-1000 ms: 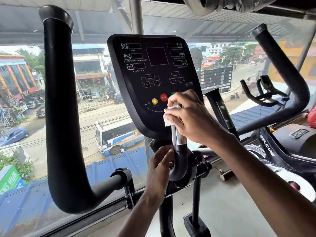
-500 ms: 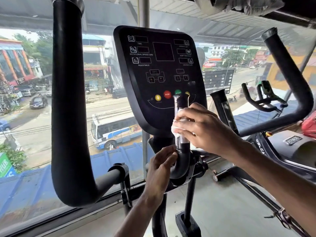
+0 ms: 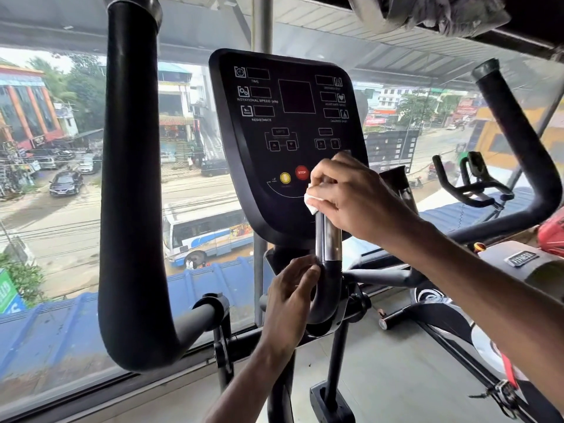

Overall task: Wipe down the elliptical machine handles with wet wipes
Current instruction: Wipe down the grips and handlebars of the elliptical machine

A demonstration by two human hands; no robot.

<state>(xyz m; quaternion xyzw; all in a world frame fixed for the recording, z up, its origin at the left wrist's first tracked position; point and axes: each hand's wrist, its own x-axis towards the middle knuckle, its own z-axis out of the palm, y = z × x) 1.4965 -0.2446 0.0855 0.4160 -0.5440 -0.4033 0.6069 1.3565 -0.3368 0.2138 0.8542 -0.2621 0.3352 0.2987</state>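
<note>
Console [image 3: 290,141] between left handle [image 3: 131,193] and right handle [image 3: 525,148]; short handle [image 3: 328,236] just before it.

At frame centre the right hand [image 3: 357,199] wraps a white wet wipe [image 3: 311,202] around the top of the chrome handle [image 3: 329,239], in front of the black console [image 3: 287,132]. Just below, the left hand [image 3: 290,297] holds the handle's black bend.

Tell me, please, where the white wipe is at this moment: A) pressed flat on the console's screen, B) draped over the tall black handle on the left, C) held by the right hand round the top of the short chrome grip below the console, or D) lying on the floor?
C: the right hand curls round the wipe at the top of the chrome grip, which the left hand grips lower down.
</note>
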